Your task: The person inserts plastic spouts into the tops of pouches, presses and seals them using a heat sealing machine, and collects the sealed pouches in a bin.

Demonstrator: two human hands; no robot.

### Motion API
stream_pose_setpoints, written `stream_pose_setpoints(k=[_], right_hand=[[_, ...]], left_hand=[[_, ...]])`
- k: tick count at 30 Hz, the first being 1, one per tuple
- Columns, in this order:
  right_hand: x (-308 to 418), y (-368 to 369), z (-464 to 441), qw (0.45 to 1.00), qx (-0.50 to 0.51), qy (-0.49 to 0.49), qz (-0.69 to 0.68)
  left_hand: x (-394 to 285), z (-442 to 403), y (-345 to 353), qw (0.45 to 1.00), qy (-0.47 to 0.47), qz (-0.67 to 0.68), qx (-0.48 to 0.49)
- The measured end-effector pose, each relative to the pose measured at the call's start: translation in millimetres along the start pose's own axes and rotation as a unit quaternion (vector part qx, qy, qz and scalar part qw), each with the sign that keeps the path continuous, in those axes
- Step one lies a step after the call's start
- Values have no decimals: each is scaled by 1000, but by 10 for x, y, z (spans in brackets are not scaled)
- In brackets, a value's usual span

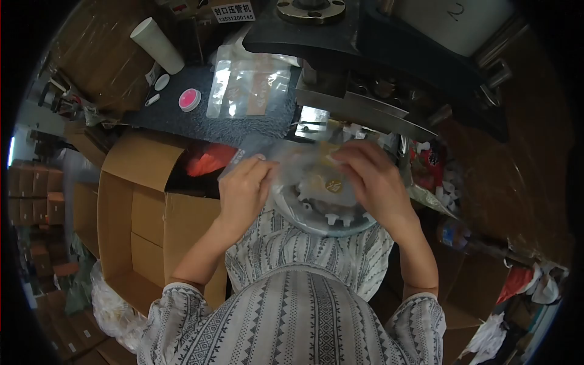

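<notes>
My left hand [244, 187] is closed in a pinch on the left edge of a clear plastic bag [293, 159]. At the bag's right side, my right hand [378, 185] has its thumb and fingers pressed together beside a blurred yellowish patch [328, 152]. A round gold mark [333, 184] shows just below the bag, near my right fingers. Under both hands a round bowl [325, 230] rests on my lap, with several small white plastic pieces [338, 219] in it. The bag hides part of the bowl.
An open cardboard box [131, 222] stands at my left, near red material [210, 159]. Ahead, a dark mat holds a pink round tub [190, 100] and flat clear bags [249, 85]. A metal machine [365, 100] overhangs the right. A white cylinder [157, 45] stands at back left.
</notes>
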State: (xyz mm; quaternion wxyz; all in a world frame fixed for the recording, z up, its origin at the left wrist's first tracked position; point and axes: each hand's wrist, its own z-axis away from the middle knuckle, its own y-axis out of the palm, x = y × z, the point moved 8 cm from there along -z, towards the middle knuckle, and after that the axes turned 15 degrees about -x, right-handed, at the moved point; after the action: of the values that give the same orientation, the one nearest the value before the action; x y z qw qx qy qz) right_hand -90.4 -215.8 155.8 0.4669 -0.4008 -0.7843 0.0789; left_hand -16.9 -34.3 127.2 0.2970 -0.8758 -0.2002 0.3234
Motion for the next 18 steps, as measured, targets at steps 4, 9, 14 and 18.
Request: stream_pose_setpoints(k=[4, 9, 14, 18], right_hand=[[-102, 92, 81, 993, 72, 53, -72], [-471, -302, 147, 984, -22, 174, 13], [-783, -717, 320, 963, -34, 184, 196], [-1595, -867, 435, 943, -79, 153, 284]], left_hand=[[-110, 198, 432, 973, -44, 165, 157], [-117, 195, 1098, 867, -262, 273, 326], [-26, 123, 1534, 703, -506, 415, 280], [33, 141, 1458, 704, -491, 426, 286]])
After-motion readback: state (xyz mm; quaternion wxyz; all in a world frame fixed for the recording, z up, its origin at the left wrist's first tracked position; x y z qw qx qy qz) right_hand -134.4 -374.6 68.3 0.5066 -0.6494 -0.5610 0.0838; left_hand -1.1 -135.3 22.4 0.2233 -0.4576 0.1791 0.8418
